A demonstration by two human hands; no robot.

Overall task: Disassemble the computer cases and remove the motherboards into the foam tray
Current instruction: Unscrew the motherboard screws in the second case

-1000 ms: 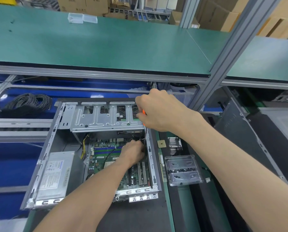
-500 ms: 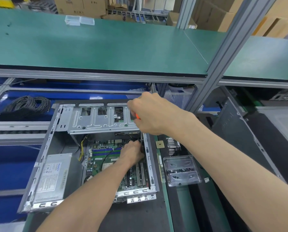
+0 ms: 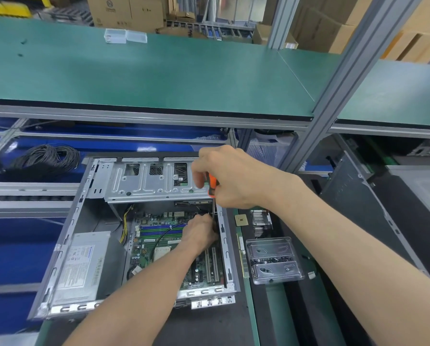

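- Bare grey sheet steel forms an opened desktop computer case (image 3: 69,245), laid on its side on a dark mat so that its inside is reached from above.
- A green motherboard (image 3: 159,248) is seen flat on the case floor, toward the right wall; it is judged to be not yet freed.
- A silver power supply (image 3: 80,268) is mounted in the near left corner, and a perforated drive cage (image 3: 144,181) spans the far end, overhanging the board's far edge.
- An orange-handled screwdriver (image 3: 212,183) is held upright in the right hand (image 3: 236,178), fingers wrapped round the handle; the shaft is aimed down past the cage edge, apparently at a screw in the board's far right corner.
- The left hand (image 3: 200,233) is lowered inside the case with fingers bunched at the screwdriver's tip, probably to steady the tip or catch the screw. Whether anything is pinched cannot be told.
- A black cable (image 3: 164,236) is draped across the board beside the left wrist.
- A clear plastic tray (image 3: 274,260) holding small dark screws is kept just right of the case, probably so loosened screws can be dropped within easy reach.
- A square processor chip (image 3: 241,219) and a finned heatsink (image 3: 260,222) are set on the mat beyond that tray, evidently parts already removed.
- No foam tray can be made out with certainty.
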